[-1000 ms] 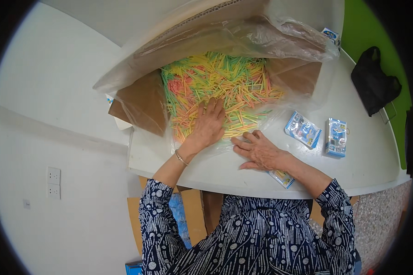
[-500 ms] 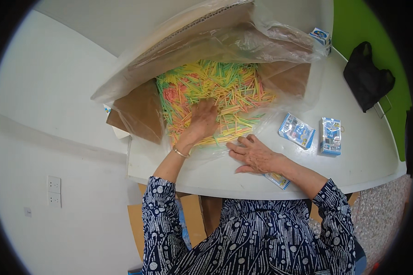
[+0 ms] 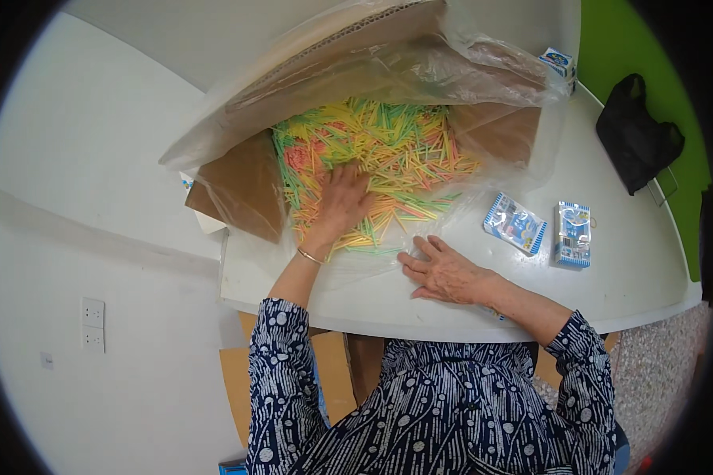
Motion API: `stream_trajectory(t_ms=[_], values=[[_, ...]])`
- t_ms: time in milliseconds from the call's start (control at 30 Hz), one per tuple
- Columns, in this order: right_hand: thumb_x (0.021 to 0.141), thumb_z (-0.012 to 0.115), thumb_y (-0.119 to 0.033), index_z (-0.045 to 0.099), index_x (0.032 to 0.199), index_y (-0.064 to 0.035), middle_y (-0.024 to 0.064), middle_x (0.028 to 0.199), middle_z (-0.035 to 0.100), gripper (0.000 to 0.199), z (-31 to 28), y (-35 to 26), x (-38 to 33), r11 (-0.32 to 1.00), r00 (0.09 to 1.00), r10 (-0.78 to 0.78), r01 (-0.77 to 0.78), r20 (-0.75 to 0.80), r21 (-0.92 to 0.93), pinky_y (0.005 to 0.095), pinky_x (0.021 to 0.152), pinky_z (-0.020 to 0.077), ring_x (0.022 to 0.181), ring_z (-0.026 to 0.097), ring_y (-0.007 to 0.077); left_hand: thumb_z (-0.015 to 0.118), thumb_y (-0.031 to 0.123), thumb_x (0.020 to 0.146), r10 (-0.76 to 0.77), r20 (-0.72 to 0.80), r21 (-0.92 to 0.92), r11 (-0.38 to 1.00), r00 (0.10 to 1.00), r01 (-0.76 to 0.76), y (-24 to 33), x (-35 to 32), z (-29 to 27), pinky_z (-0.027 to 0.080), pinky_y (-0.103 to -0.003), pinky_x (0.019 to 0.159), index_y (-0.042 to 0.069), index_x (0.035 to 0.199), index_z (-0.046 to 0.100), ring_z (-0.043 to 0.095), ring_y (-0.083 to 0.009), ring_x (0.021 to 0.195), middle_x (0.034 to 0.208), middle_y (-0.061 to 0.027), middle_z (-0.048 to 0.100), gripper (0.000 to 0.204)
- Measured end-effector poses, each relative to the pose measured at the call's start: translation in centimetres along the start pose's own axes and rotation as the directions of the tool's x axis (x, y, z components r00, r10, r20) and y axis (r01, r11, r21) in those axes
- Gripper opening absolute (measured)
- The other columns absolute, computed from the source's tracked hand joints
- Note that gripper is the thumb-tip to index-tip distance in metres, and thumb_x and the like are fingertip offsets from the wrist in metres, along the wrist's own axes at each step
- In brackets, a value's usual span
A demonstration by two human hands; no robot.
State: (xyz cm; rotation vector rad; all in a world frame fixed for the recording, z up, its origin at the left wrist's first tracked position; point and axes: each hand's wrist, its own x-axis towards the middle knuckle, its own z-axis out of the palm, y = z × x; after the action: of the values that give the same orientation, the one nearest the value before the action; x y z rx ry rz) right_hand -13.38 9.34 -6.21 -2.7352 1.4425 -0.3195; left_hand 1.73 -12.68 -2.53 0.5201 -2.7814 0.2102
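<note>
A brown cardboard box (image 3: 242, 186) with a clear plastic liner (image 3: 499, 59) lies open on the table, full of thin sticks (image 3: 408, 150) in yellow, green, orange and pink. My left hand (image 3: 344, 204) rests palm down on the sticks at the front left of the pile, fingers a little apart and their tips partly among the sticks. At the liner's front edge my right hand (image 3: 449, 273) lies on the table with its fingers spread. A small packet (image 3: 495, 314) is mostly hidden under my right forearm.
Two blue-and-white packets, one tilted (image 3: 515, 224) and one upright (image 3: 572, 234), lie right of the box. Small boxes (image 3: 558, 60) stand at the back right. A black bag (image 3: 636, 134) is at the table's right edge. The white wall (image 3: 119, 198) borders the left.
My left hand has shifted slightly left and forward over the sticks, and the sticks beside it lie differently. My right hand has moved slightly right, its forearm now covering more of the small packet.
</note>
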Motion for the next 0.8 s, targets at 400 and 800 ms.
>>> stream_trajectory(t_ms=[400,800], values=[[0.091,0.048,-0.046,0.052,0.118,0.0,0.0122,0.135,0.042,0.054,-0.2,0.2,0.1,0.999,1.0,0.016,-0.016,0.001,0.045,0.052,0.103,0.0345,0.124,0.038,0.0391,0.068,0.033,0.073,0.053,0.133,-0.015,0.999,0.99,-0.051,2.9,-4.6,-1.5,0.03,-0.048,0.1,-0.003,0.122,0.048,0.037,-0.0351,0.123,0.133,-0.0186,0.041,0.064],[0.091,0.049,-0.046,0.054,0.119,0.001,0.0126,0.137,0.041,0.055,0.2,0.1,-0.2,0.997,1.0,0.019,-0.018,-0.015,0.073,0.0536,0.105,0.0326,0.125,0.037,0.0409,0.063,0.018,0.069,0.119,0.172,0.305,0.937,0.978,-0.168,3.6,0.2,0.3,0.029,-0.051,0.102,-0.009,0.108,0.056,0.038,-0.0353,0.122,0.13,-0.0219,0.042,0.048]])
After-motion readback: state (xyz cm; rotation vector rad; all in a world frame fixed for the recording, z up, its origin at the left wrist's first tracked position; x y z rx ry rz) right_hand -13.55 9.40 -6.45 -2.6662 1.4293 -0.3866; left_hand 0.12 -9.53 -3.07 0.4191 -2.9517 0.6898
